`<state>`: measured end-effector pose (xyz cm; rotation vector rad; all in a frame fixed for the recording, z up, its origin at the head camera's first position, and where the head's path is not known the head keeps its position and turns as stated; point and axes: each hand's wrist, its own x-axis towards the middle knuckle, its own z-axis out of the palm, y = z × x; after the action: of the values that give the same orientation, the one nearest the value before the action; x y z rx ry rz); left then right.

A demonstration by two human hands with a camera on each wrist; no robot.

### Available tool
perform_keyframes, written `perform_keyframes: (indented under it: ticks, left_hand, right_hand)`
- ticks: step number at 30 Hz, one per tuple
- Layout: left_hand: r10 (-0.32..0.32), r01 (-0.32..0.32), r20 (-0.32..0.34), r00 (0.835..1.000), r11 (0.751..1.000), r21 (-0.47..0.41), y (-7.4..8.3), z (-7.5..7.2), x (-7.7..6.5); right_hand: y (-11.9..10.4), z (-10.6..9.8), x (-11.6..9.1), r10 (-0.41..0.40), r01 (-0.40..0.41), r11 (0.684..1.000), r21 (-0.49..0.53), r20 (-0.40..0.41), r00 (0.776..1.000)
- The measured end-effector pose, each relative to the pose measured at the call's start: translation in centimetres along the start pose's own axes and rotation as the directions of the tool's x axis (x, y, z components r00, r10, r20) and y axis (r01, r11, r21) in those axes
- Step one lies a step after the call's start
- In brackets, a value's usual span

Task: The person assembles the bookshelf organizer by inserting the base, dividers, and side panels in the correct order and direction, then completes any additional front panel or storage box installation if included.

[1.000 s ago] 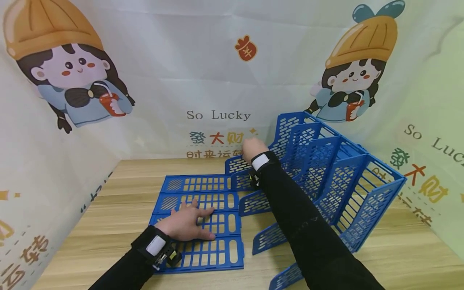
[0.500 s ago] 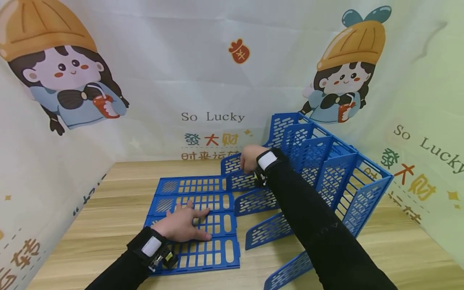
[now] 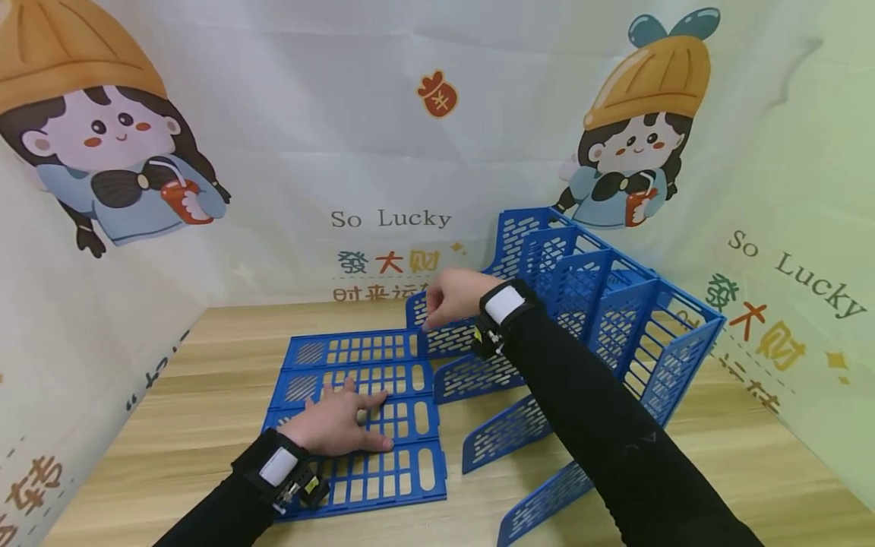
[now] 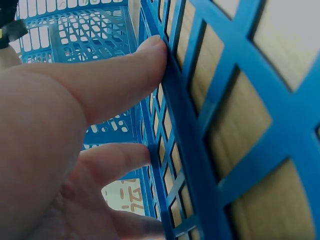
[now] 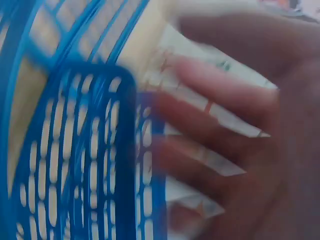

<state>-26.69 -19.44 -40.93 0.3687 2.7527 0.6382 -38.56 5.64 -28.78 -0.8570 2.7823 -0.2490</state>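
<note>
A blue plastic file rack with upright slotted dividers stands on the right, its low front ends fanned out. Left of it, a blue lattice panel in several hinged strips lies flat on the table. My left hand rests on this panel, fingers spread; the left wrist view shows the thumb and fingertips against the lattice. My right hand is over the far dividers, thumb near the front corner of one divider. Its fingers look loose and blurred in the right wrist view, beside the slotted divider edges.
The wood-grain table extends to the left and front. A printed white cloth hangs behind and along both sides, close behind the rack. Nearer dividers stick out under my right forearm.
The right hand has loosened from its fist-like curl and shifted slightly left along the divider fronts. The left hand stays on the flat panel. The whole view has drifted a little.
</note>
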Motion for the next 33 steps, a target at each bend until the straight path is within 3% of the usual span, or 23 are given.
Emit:
perform_keyframes:
  ticks: [2, 4, 7, 14, 19, 27, 33]
  left_hand:
    - [-0.002, 0.002, 0.001, 1.000, 1.000, 0.001, 0.0, -0.2, 0.1]
    - [-0.008, 0.008, 0.007, 1.000, 1.000, 0.000, 0.0, -0.2, 0.1]
    - [-0.015, 0.015, 0.006, 1.000, 1.000, 0.004, -0.1, -0.1, 0.0]
    - [-0.015, 0.015, 0.001, 1.000, 1.000, 0.021, 0.1, -0.3, -0.2]
    - [0.005, -0.005, 0.000, 1.000, 1.000, 0.025, 0.1, -0.3, -0.2]
    - [0.008, -0.008, -0.008, 1.000, 1.000, 0.026, 0.4, 0.2, 0.1]
    - [0.002, -0.002, -0.011, 1.000, 0.999, 0.040, 0.7, 0.6, 0.4]
  right_hand:
    - [-0.6, -0.1, -0.4, -0.001, -0.006, 0.999, 0.049, 0.141, 0.990]
    - [-1.0, 0.2, -0.6, 0.010, -0.025, 0.999, 0.048, 0.276, 0.961]
    - [-1.4, 0.9, -0.5, 0.019, -0.034, 0.999, 0.036, 0.350, 0.937]
    - [-1.5, 1.8, 0.2, -0.064, 0.084, 0.991, -0.103, 0.184, 0.981]
    - [-1.7, 1.8, 0.3, -0.094, 0.115, 0.986, -0.121, 0.171, 0.981]
    - [-2.1, 2.0, 0.1, -0.146, 0.154, 0.987, -0.044, 0.148, 0.978]
    - [-3.2, 2.2, 0.3, -0.119, 0.137, 0.980, -0.144, 0.128, 0.985]
